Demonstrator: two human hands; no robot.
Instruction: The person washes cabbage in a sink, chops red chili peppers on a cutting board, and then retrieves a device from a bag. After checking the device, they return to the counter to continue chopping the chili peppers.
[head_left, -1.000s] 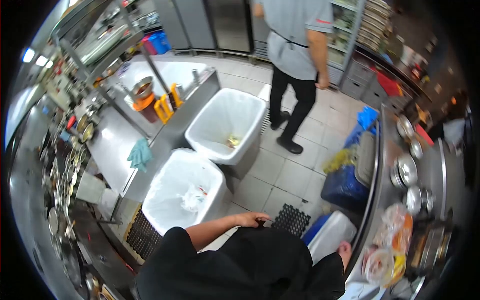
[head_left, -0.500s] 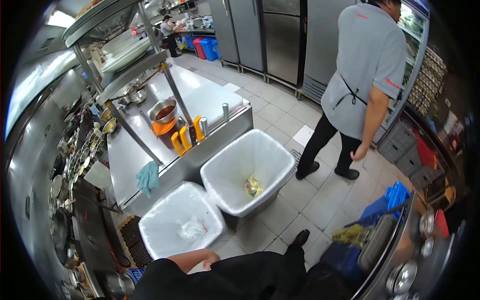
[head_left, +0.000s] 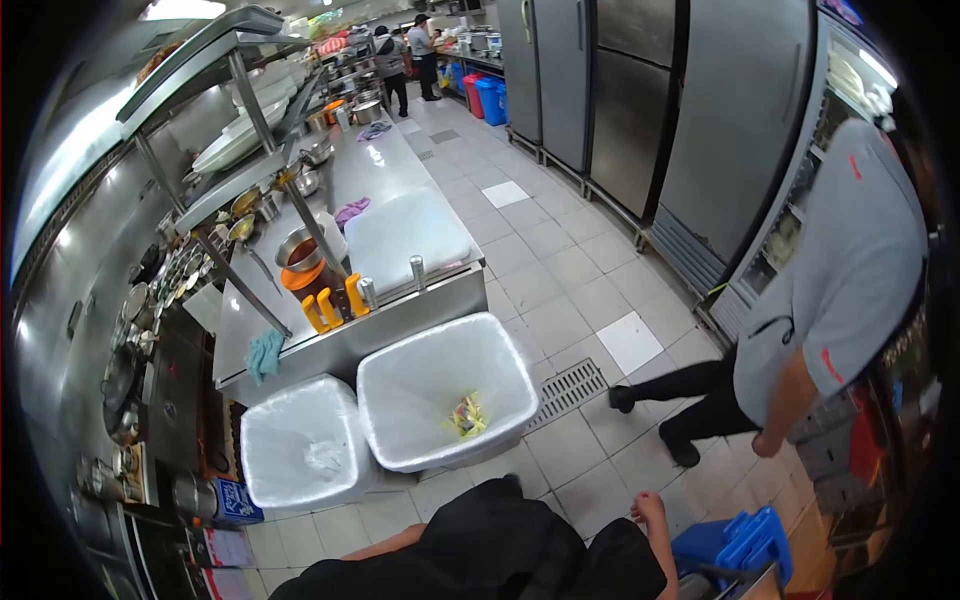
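Large lined bin (head_left: pixel 405 390) stands at the end of the steel counter (head_left: pixel 390 160), beside a smaller lined bin (head_left: pixel 280 440). Blue container (head_left: pixel 740 545) sits near the right hand (head_left: pixel 648 508), which looks empty, fingers loosely curled. Left hand (head_left: pixel 412 534) is largely hidden by the black top (head_left: pixel 480 540); its hold cannot be told.

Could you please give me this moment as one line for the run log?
left hand: hidden, forearm near lined bin | right hand: apparently empty, near blue container | co-worker: beside refrigerator
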